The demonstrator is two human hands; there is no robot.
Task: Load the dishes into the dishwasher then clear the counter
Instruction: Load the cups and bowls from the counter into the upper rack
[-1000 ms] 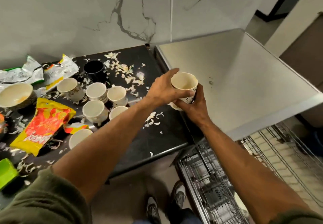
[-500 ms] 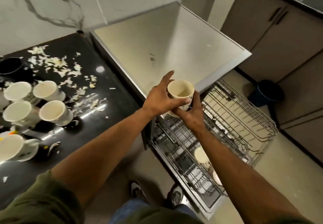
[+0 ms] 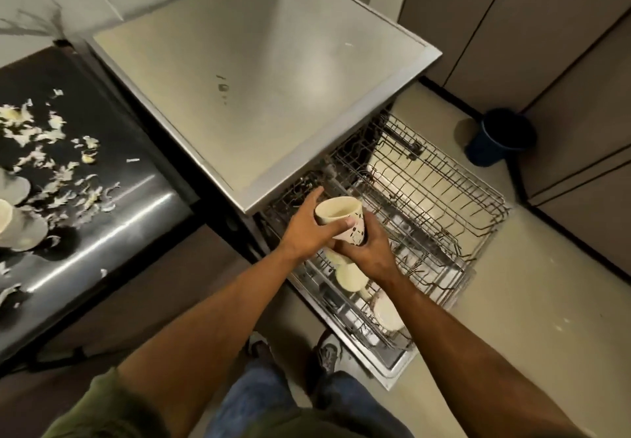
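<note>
Both hands have come down from beside the edge of the steel top (image 3: pixel 256 79) to just over the pulled-out rack (image 3: pixel 444 205), and the cup (image 3: pixel 338 214) has come down with them.

From the head view, the left hand (image 3: pixel 307 232) grips the cup from the left, with its thumb laid across the front near the rim. The right hand (image 3: pixel 370 250) is curled round the cup's lower part from the right and from below. So both hands hold the one cup. It is nearly upright, mouth up, in the air over the near-left part of the rack, and touches no wire that I can see.

The step in hand looks like putting this cup into the rack. Next, I think, the cup must be turned mouth down and set in a free spot near the pale dishes (image 3: pixel 351 277) that already lie in the near row. One hand may have to let go first, so the other can tip it.

The cup is cream inside and looks empty. Its outside is pale with small dark marks. A pale round thing (image 3: pixel 334 256) shows just under the hands — I cannot tell if it is held or lies in the rack.

More cups (image 3: pixel 20 229) and white scraps (image 3: pixel 51 150) lie on the dark counter (image 3: pixel 102 232) at the left — so the job looks far from done.
</note>
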